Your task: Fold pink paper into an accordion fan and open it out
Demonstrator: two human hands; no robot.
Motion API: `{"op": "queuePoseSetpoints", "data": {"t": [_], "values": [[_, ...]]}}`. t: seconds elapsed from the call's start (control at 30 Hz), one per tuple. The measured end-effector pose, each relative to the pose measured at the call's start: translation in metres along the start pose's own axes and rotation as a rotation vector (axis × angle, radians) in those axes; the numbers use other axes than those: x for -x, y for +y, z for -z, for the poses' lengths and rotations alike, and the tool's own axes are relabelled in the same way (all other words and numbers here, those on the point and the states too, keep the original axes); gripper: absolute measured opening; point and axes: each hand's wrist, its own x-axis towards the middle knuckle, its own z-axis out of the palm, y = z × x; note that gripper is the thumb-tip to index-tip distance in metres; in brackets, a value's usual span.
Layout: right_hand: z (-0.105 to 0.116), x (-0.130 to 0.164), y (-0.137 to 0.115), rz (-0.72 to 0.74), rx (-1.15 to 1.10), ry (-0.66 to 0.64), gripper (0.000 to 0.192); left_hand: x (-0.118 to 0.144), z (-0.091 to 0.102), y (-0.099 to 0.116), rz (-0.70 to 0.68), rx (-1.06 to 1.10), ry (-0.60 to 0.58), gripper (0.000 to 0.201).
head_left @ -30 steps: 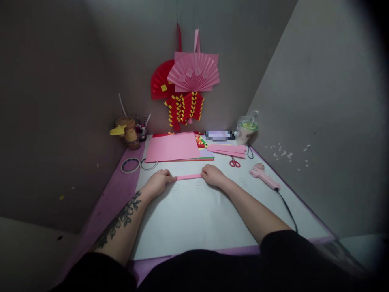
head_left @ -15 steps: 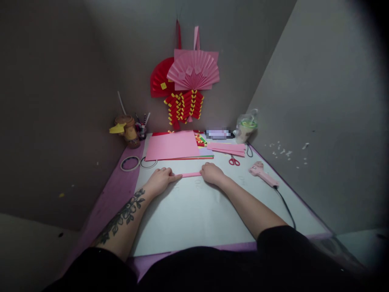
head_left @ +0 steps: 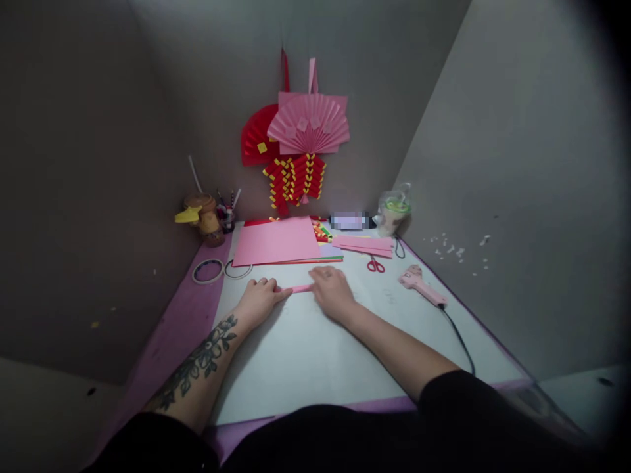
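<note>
A narrow strip of folded pink paper (head_left: 302,288) lies across the white table sheet in front of me. At its left end my left hand (head_left: 259,301) is closed, with the thumb and index finger pressed on the paper. My right hand (head_left: 334,292) covers the strip's right end, its fingers bent over the paper and slightly blurred. Only the middle of the strip shows between the two hands.
Beyond my hands are pink paper sheets (head_left: 276,242), pink strips (head_left: 362,246) and red scissors (head_left: 375,265). Tape rolls (head_left: 208,282) lie at left. A pink glue gun (head_left: 422,287) with a cord rests at right. Drink cups (head_left: 207,223) stand at the back.
My right hand has slid left along the strip, so less of the paper shows between the hands. My left hand stays at the left end. The view has shifted slightly.
</note>
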Motion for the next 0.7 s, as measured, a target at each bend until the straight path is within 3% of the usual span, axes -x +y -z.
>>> {"op": "queuePoseSetpoints", "data": {"t": [0.07, 0.1, 0.23, 0.47, 0.7], "values": [[-0.007, 0.003, -0.021, 0.191, -0.064, -0.117, 0.048, 0.001, 0.001, 0.001, -0.001, -0.013, -0.002, 0.038], [-0.011, 0.003, -0.029, 0.221, -0.077, -0.185, 0.055, 0.001, 0.002, 0.002, -0.002, -0.017, -0.005, 0.036], [-0.016, 0.006, -0.033, 0.116, -0.053, -0.351, 0.066, 0.005, 0.009, 0.0, 0.022, -0.01, -0.032, 0.038], [0.007, 0.016, 0.008, -0.152, 0.099, -0.382, 0.057, 0.018, 0.031, 0.008, 0.231, -0.112, -0.127, 0.032], [0.01, 0.014, 0.007, -0.15, 0.172, -0.343, 0.05, 0.019, 0.043, 0.009, 0.337, -0.071, -0.288, 0.031]]}}
